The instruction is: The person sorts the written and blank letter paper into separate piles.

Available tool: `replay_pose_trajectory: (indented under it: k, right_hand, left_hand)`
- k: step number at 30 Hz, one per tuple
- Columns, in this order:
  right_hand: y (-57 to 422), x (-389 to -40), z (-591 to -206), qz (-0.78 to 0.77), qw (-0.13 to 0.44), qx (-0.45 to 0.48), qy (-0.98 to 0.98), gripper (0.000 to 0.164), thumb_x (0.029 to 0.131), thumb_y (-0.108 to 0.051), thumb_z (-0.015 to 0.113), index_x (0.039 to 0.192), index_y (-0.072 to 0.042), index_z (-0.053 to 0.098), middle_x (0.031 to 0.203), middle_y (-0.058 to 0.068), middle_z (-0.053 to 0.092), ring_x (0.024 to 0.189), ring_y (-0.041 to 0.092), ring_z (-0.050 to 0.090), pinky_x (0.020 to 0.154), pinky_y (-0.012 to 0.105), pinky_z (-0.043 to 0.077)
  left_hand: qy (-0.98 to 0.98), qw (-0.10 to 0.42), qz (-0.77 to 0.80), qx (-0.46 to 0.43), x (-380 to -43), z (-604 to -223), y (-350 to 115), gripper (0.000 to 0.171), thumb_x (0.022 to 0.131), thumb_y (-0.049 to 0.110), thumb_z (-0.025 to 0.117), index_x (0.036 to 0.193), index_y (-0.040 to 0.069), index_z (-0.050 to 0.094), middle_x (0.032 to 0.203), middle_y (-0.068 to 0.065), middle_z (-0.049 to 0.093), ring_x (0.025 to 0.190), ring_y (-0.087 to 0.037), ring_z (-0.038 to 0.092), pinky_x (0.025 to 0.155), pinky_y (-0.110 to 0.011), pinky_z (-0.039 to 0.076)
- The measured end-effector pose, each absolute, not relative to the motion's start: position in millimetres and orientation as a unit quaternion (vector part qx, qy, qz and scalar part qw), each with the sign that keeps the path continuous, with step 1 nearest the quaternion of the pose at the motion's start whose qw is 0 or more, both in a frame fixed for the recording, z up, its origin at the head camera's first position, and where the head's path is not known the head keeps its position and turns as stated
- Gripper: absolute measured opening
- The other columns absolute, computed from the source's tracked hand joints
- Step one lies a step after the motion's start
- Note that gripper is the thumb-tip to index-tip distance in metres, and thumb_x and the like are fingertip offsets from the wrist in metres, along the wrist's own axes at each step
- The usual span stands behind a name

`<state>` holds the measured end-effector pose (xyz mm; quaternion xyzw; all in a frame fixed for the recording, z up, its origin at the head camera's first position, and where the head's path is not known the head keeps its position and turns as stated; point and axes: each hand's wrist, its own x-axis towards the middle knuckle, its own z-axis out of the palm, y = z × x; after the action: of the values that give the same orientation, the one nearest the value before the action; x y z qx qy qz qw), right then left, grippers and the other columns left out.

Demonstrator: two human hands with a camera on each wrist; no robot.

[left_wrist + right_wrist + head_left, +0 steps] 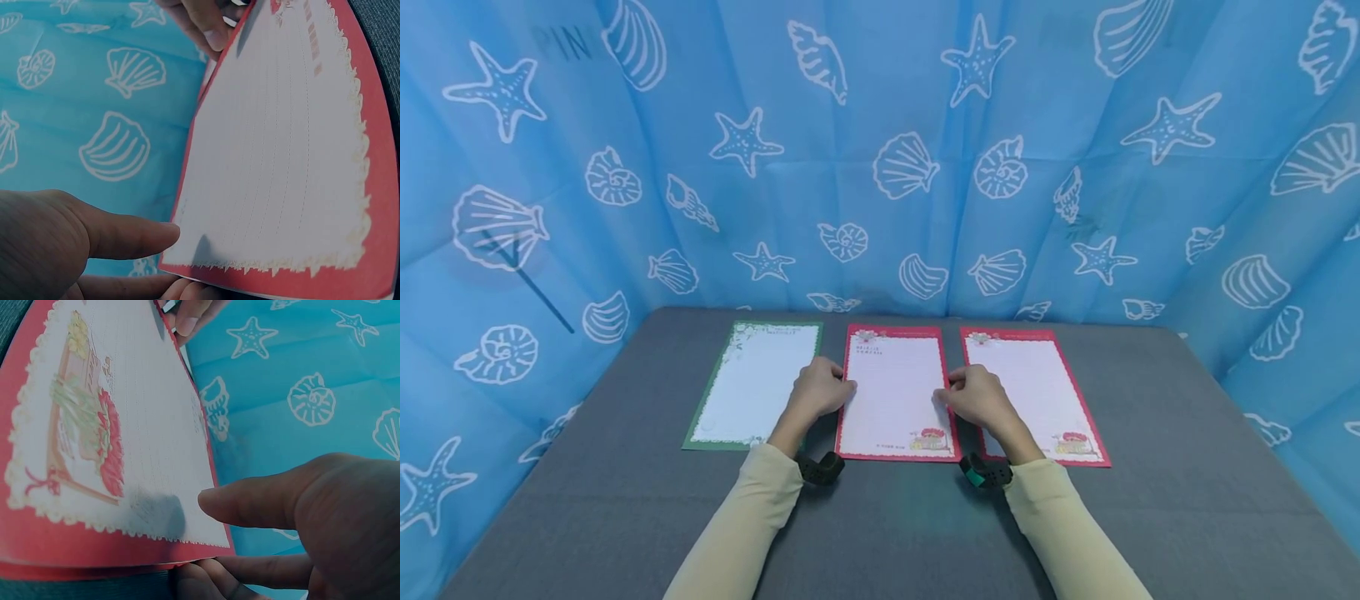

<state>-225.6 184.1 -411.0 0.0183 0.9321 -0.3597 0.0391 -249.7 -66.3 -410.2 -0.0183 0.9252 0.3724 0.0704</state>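
Note:
A white sheet of letter paper with a red border [895, 392] lies in the middle of a row of three, small print at its top left and a coloured drawing at its bottom right. My left hand [820, 389] pinches its left edge, thumb over the top and fingers curled beneath. On the opposite edge, my right hand [977, 396] grips it the same way. In the right wrist view the red-bordered sheet [150, 425] shows a second red layer under its near edge. The sheet [275, 144] looks slightly bowed in the left wrist view.
To the left lies a green-bordered sheet [752, 383], partly behind my left hand. Another red-bordered sheet [1030, 375] sits at the right, partly covered by my right hand. A grey cloth [895, 533] covers the table. Behind it hangs a blue curtain [865, 183] with shells and starfish.

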Motion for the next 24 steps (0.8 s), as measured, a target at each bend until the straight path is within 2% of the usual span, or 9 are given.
replay_pose_trajectory:
  k: [7,14,19,24]
  right_hand:
    - [184.6,-225.2,-411.7,-0.370,0.038,0.015,0.928,0.045,0.090,-0.016,0.075,0.124,0.010,0.064,0.090,0.013,0.067,0.071,0.018,0.057,0.061,0.029,0.048]
    - [185.1,-226.5,-411.2,-0.371,0.044,0.020,0.927,0.046,0.090,-0.017,0.074,0.127,0.009,0.064,0.088,0.012,0.066,0.069,0.018,0.056,0.060,0.029,0.046]
    - [184.2,-226.2,-408.6,-0.361,0.036,0.017,0.932,0.045,0.090,-0.017,0.074,0.126,0.008,0.065,0.090,0.012,0.068,0.070,0.019,0.057,0.060,0.030,0.048]
    - [183.3,-224.8,-406.2,-0.347,0.028,0.015,0.937,0.043,0.090,-0.016,0.075,0.125,0.008,0.067,0.095,0.015,0.071,0.072,0.020,0.060,0.063,0.034,0.052]
  left_hand:
    - [0.925,0.073,0.372,-0.021,-250.2,-409.5,-66.1,0.023,0.094,0.021,0.068,0.104,0.001,0.075,0.083,-0.009,0.066,0.068,-0.020,0.056,0.057,-0.033,0.042]
    - [0.927,0.067,0.367,-0.021,-247.7,-407.4,-66.3,0.030,0.094,0.020,0.068,0.115,0.000,0.073,0.093,-0.011,0.068,0.074,-0.021,0.061,0.064,-0.037,0.048]
    - [0.929,0.052,0.365,-0.021,-247.1,-406.1,-67.0,0.033,0.093,0.018,0.069,0.121,0.000,0.070,0.089,-0.009,0.067,0.070,-0.022,0.062,0.060,-0.036,0.049]
    - [0.926,0.037,0.375,-0.022,-248.5,-406.6,-67.7,0.032,0.090,0.013,0.072,0.120,0.000,0.070,0.087,-0.007,0.068,0.069,-0.021,0.063,0.059,-0.035,0.049]
